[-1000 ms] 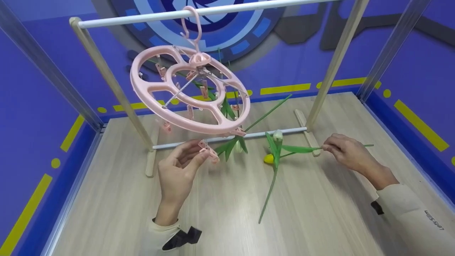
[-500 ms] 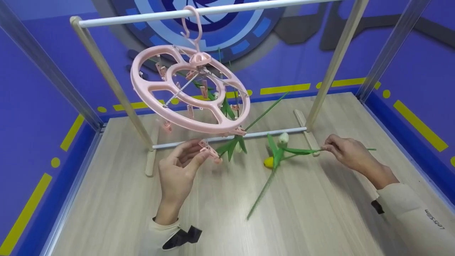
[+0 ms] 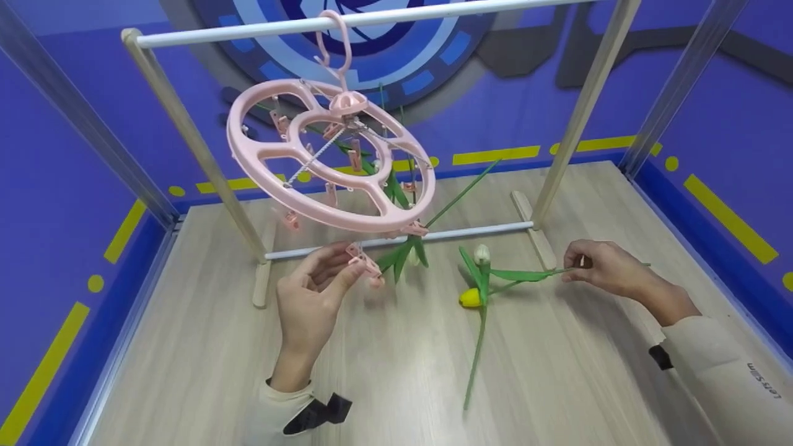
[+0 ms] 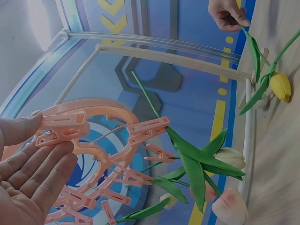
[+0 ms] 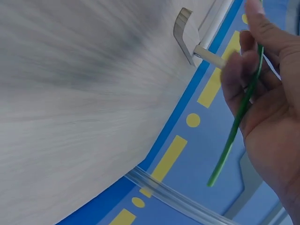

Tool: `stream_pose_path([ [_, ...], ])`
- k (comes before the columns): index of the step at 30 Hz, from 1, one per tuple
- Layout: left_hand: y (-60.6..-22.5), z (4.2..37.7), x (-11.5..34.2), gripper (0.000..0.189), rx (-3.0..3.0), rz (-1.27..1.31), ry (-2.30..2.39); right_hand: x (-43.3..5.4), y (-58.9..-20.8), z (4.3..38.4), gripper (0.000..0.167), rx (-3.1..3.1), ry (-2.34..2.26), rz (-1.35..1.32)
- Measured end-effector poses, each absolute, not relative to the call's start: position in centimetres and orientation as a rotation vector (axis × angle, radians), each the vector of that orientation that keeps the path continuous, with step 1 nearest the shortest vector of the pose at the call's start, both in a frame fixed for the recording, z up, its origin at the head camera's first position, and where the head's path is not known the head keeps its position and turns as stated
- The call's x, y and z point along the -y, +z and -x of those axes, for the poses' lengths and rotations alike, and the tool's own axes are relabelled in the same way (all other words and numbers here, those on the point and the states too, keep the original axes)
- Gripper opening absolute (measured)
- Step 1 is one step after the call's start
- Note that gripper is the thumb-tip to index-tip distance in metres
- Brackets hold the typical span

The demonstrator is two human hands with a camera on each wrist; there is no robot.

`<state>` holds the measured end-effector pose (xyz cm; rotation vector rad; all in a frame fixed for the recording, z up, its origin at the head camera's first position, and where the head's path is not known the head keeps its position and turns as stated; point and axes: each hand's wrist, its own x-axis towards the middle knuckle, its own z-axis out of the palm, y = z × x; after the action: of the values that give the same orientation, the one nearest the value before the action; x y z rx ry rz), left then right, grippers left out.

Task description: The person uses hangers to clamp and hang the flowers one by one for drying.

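Observation:
My left hand [image 3: 313, 303] pinches a pink clothespin [image 3: 364, 263] between thumb and fingers, just below the front rim of the pink round clip hanger [image 3: 297, 201]. In the left wrist view the clothespin [image 4: 61, 129] sits between the thumb and straighter fingers. My right hand [image 3: 604, 266], at the right, pinches the green stem of a yellow tulip [image 3: 471, 298]; in the right wrist view the stem's end [image 5: 222, 161] sticks out past the hand. A white tulip [image 3: 482, 254] crosses the yellow one, its stem pointing to the front.
The hanger hooks over the white top bar [image 3: 433, 15] of a wooden rack [image 3: 588, 105]. Several clothespins dangle from it, and tulips hang in some of them, among them a pinkish-white tulip [image 4: 230, 207]. Blue printed walls [image 3: 712, 155] surround the wooden tabletop [image 3: 396, 371].
My right hand has shifted slightly right and nearer. The yellow and white tulips have come lower in view, and the white one's stem swung left, then back right. My left hand stays in place.

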<state>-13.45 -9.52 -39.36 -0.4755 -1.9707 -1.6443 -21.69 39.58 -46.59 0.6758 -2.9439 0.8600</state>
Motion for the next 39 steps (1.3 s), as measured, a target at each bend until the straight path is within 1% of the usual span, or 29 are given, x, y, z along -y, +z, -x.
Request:
stream_pose_path([
  [5, -39.4, 13.5, 9.6, 0.031, 1.966, 0.498, -1.643, -39.5, -46.9, 21.6, 0.022, 2.836, 0.866, -0.749],
  [12, -39.4, 13.4, 9.6, 0.032, 1.978, 0.479, -1.635, -39.6, -47.0, 21.9, 0.025, 2.7, 0.813, -0.885],
  [22, -39.5, 13.5, 9.6, 0.031, 1.96, 0.476, -1.662, -39.6, -46.7, 21.8, 0.021, 2.653, 0.899, -1.011],
  [26, -39.5, 13.4, 9.6, 0.031, 1.961, 0.475, -1.657, -39.7, -46.3, 21.4, 0.02, 2.691, 1.043, -0.995],
  [30, -39.6, 13.5, 9.7, 0.031, 1.962, 0.478, -1.649, -39.9, -45.8, 21.0, 0.019, 2.73, 1.186, -0.914],
  [39, -39.5, 13.5, 9.7, 0.031, 1.958, 0.476, -1.658, -40.2, -45.1, 20.8, 0.012, 2.745, 1.263, -0.837],
])
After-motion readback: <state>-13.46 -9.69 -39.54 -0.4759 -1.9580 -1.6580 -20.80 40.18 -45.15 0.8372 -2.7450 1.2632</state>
